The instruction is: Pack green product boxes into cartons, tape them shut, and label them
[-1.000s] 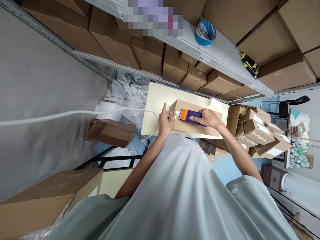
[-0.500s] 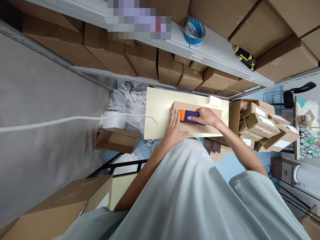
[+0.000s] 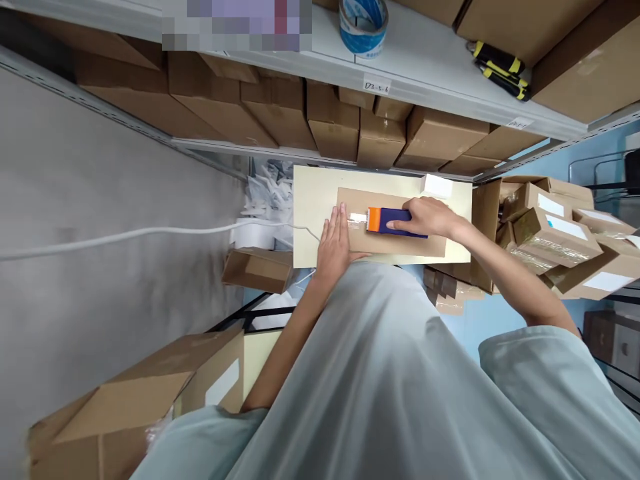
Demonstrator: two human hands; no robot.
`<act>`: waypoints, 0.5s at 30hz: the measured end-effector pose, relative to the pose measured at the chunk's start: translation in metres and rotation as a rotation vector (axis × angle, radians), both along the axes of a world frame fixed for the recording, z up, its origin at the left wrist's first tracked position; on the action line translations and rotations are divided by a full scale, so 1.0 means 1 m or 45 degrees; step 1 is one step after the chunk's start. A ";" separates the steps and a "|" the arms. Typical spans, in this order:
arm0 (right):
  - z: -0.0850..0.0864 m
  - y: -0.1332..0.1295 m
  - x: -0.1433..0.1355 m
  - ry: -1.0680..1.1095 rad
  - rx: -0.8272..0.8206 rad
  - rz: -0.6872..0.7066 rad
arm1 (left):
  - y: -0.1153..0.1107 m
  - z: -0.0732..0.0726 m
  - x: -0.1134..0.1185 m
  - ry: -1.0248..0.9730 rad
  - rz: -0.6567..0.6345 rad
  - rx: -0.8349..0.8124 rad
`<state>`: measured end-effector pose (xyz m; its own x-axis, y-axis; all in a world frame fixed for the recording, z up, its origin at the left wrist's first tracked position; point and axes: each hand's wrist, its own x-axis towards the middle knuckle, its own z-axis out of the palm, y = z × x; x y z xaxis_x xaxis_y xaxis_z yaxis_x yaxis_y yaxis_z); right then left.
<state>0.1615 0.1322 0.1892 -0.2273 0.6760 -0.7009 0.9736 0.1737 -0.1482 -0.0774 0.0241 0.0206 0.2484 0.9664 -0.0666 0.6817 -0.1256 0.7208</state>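
Note:
On the pale table lies a cardboard box, long side across in front of me. My left hand presses flat on its left end, fingers stretched out. With my right hand I grip a dark blue tape dispenser, whose orange front end rests on the box top. A shiny strip of clear tape shows between my left fingers and the orange end. The underside of the dispenser is hidden.
A small white box stands at the table's back edge. Beyond are shelves with cartons, a blue tape roll and yellow-black cutters. A large carton of boxes is at right. A white cable runs in from the left.
The tape dispenser in my right hand has moved right, away from my left fingers, and clear tape now shows behind it. My left hand stays on the box's left end. The view has shifted.

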 end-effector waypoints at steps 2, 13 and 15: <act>0.004 -0.001 0.033 0.024 -0.020 0.014 | 0.000 0.000 0.000 0.022 0.020 -0.006; 0.014 -0.029 0.244 0.148 -0.108 -0.121 | 0.011 0.007 0.003 0.194 0.077 -0.145; 0.008 -0.031 0.269 0.175 -0.114 -0.156 | 0.014 0.009 0.006 0.248 0.092 -0.179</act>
<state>0.4307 0.1016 0.1973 -0.2445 0.6407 -0.7278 0.9563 0.0351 -0.2904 -0.0716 0.0382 0.0295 0.1487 0.9590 -0.2413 0.8131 0.0203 0.5818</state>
